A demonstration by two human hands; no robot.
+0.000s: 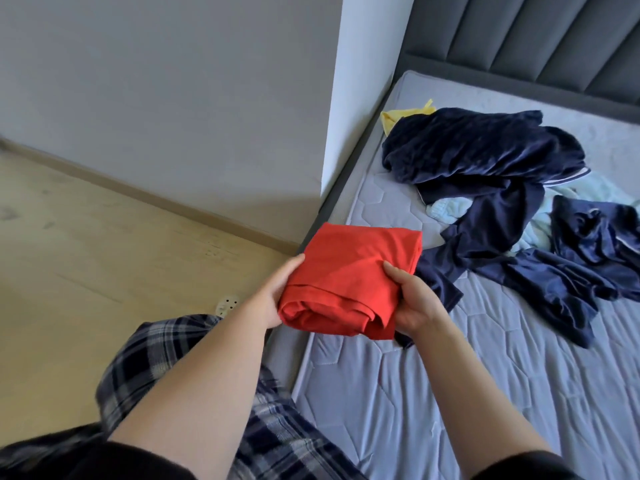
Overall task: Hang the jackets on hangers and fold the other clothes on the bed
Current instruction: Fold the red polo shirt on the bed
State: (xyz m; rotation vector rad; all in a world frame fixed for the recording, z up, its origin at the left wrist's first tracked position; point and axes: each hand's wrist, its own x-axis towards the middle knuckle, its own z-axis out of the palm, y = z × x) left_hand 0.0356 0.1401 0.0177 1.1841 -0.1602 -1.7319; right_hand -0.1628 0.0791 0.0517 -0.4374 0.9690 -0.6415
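One folded red garment (346,278) is gripped by left hand (277,292) and right hand (412,299); the tangled clothes (485,150) beyond them are left unfolded.

Folded red garment (349,271) held above mattress (450,393) edge, navy clothes (485,150) heaped beyond.

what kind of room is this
Most likely a bedroom at home: a bare quilted mattress against a padded grey headboard, loose clothes heaped on it, and wood-look flooring beside the bed.
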